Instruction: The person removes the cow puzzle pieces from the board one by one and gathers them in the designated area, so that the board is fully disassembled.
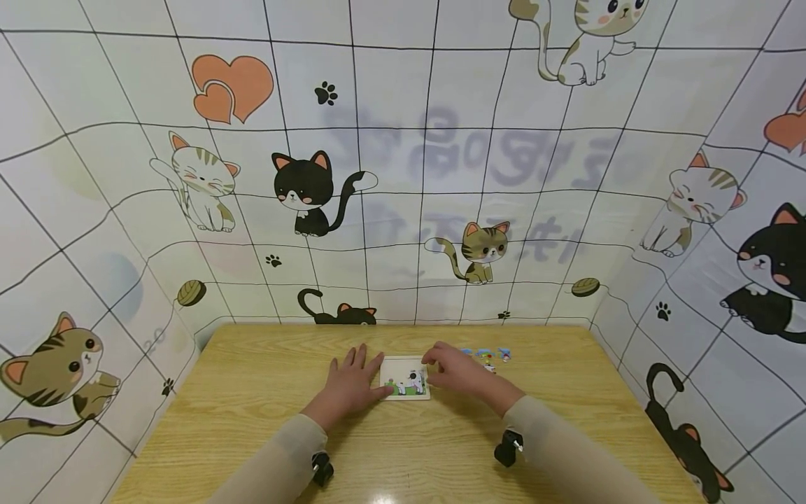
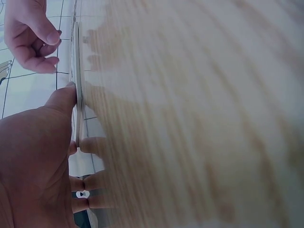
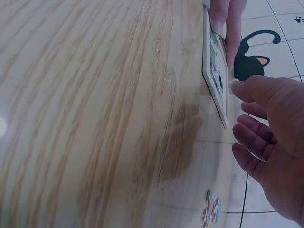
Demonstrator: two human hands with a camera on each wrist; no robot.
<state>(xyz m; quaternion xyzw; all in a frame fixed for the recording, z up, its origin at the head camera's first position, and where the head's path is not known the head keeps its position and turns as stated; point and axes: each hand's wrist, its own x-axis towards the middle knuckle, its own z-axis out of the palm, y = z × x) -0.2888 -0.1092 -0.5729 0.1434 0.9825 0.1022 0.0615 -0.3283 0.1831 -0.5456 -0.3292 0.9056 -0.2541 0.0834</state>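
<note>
A thin puzzle board (image 1: 403,392) with a pale rim lies on the table, picture pieces of cow-like animals and green grass along its lower part. My left hand (image 1: 352,385) is spread flat at its left side, with the thumb resting on the board's lower left. In the head view my right hand (image 1: 450,367) is over the board's right edge, fingers bent. The right wrist view shows the right thumb (image 3: 256,90) close to the board's edge and the other fingers loosely curled. Whether a piece sits between its fingertips is hidden.
Several small colourful puzzle pieces (image 1: 485,353) lie on the wooden table (image 1: 264,392) beyond the right forearm. A cloth printed with cats and grid lines (image 1: 390,175) stands behind the table and at both sides. Each wrist wears a small black camera (image 1: 507,448).
</note>
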